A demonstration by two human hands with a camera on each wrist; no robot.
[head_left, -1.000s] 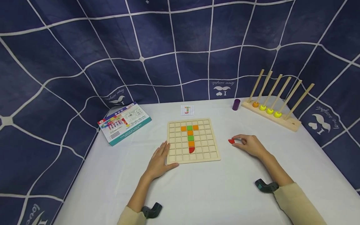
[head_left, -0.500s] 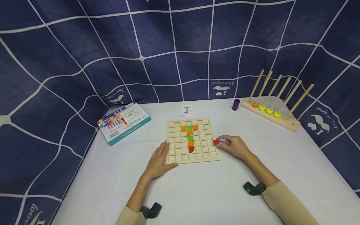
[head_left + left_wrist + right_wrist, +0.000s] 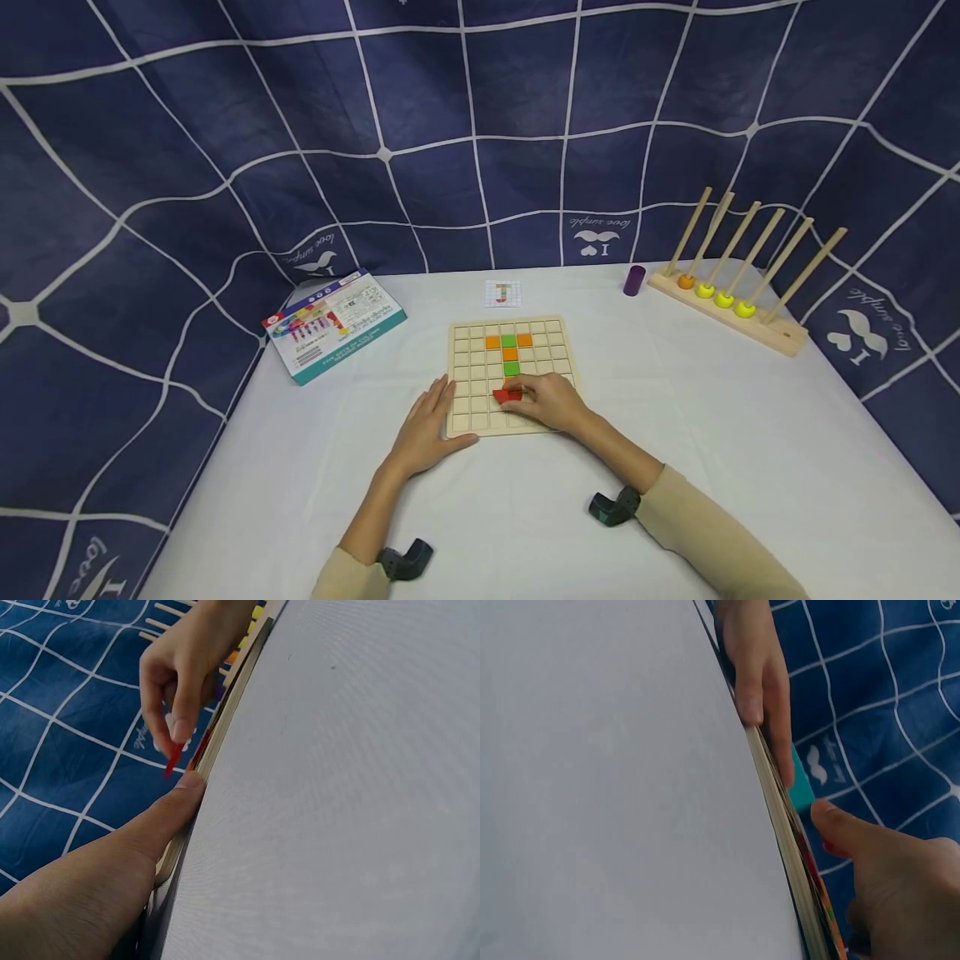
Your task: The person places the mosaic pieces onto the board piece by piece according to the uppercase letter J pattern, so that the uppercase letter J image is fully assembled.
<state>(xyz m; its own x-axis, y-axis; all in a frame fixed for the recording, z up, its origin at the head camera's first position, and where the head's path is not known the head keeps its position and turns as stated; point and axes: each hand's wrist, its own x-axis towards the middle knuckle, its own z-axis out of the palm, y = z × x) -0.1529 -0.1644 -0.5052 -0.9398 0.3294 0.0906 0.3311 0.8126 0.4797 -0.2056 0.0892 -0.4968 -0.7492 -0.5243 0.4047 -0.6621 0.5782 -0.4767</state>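
Note:
A wooden grid board (image 3: 555,354) lies on the white table, with orange and green square tiles (image 3: 511,367) set in a T-shaped line. My right hand (image 3: 553,403) is over the lower part of the board and pinches a red quarter-round tile (image 3: 500,397) between thumb and finger. In the left wrist view this red tile (image 3: 173,760) stands tilted, a little above the board. Another red tile at the foot of the line is partly covered by the right hand. My left hand (image 3: 422,433) rests with spread fingers along the board's left edge, its thumb (image 3: 184,796) at the near edge.
Behind the board lies a small pattern card (image 3: 502,293). A cardboard box (image 3: 333,325) is at the back left. At the back right stand a purple cylinder (image 3: 634,281) and a wooden peg rack (image 3: 727,310) with orange and yellow beads. A blue cloth (image 3: 420,192) hangs behind.
My right hand has moved left with the red tile, from the table right of the board to over the board's lower cells. The left hand has stayed in place.

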